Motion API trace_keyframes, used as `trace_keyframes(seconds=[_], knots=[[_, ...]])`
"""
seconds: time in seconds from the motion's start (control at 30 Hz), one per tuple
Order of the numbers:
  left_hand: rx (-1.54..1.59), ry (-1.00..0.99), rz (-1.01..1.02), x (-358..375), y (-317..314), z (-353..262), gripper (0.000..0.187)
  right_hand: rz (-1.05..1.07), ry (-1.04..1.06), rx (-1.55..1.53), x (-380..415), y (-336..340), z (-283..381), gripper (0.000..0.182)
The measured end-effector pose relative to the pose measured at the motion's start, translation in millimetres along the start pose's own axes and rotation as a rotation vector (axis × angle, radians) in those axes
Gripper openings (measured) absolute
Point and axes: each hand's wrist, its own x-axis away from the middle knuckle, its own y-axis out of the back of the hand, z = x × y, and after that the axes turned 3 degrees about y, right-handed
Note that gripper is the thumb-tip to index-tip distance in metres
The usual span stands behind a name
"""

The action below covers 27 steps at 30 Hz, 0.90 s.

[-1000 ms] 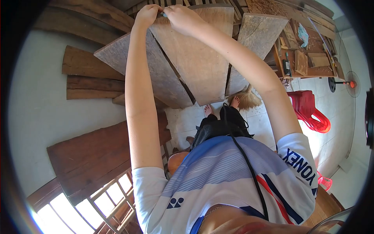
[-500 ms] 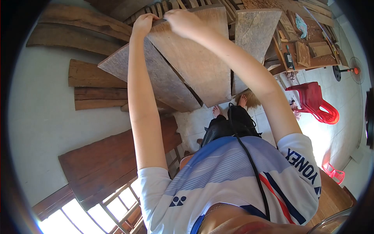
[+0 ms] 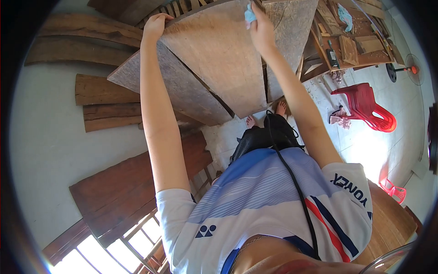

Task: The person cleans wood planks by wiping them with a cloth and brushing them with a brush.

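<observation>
A broad light-brown wooden board leans upright in front of me, tapering toward the floor. My left hand grips its upper left corner, with the fingertips hidden behind the edge. Near the upper right corner, my right hand is closed on a light blue cloth, partly covered by the fingers. Whether the cloth presses on the board is hard to tell. Greyer wooden boards flank it: one on the left, another on the right.
Curved planks lean on the left wall above shorter planks. A dark wooden panel is lower left. At right are a workbench with offcuts and a dark bottle, stacked red plastic chairs and a fan.
My right hand has moved right along the board's top edge, and the blue cloth in it now shows. My left hand stays at the left corner. The view has shifted slightly.
</observation>
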Motion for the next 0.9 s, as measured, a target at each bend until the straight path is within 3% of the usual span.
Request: trace_keyframes(seconds=[0.13, 0.23, 0.33, 0.37, 0.47, 0.5, 0.6, 0.77, 0.87, 0.9], knots=[[0.055, -0.004, 0.044, -12.0, 1.5, 19.6, 0.037, 0.018, -0.27, -0.104, 37.8, -23.2, -33.7, 0.048], [0.062, -0.037, 0.052, -11.5, 2.3, 18.2, 0.037, 0.077, -0.282, -0.117, -2.1, 3.6, 5.8, 0.048], [0.063, 0.047, 0.027, -1.8, 2.4, 0.9, 0.034, -0.083, -0.019, -0.231, -34.0, 5.7, 29.4, 0.045], [0.054, 0.034, 0.028, 0.3, 3.0, -1.6, 0.033, -0.021, -0.169, -0.187, -27.1, 8.2, 33.1, 0.043], [0.056, 0.015, 0.039, 0.0, 4.8, -5.7, 0.035, -0.08, -0.111, -0.161, 31.8, -18.0, -7.4, 0.048], [0.074, 0.029, 0.051, -3.9, 3.6, -1.4, 0.036, -0.024, -0.232, -0.193, 57.7, -21.0, -12.6, 0.054], [0.026, 0.003, 0.058, -4.3, -1.3, 0.8, 0.036, 0.061, -0.286, -0.085, 119.1, -21.5, -25.0, 0.065], [0.051, -0.07, 0.153, -47.9, -1.2, 67.1, 0.041, 0.203, 0.01, -0.335, 82.5, -21.2, 51.6, 0.082], [-0.174, -0.24, 0.059, -45.9, -10.9, 61.3, 0.031, 0.177, 0.419, -0.301, 23.0, -56.2, 92.1, 0.077], [-0.475, -0.36, 0.085, -46.9, -7.8, 55.3, 0.034, 0.13, 0.556, -0.261, 11.3, -75.6, 97.5, 0.073]])
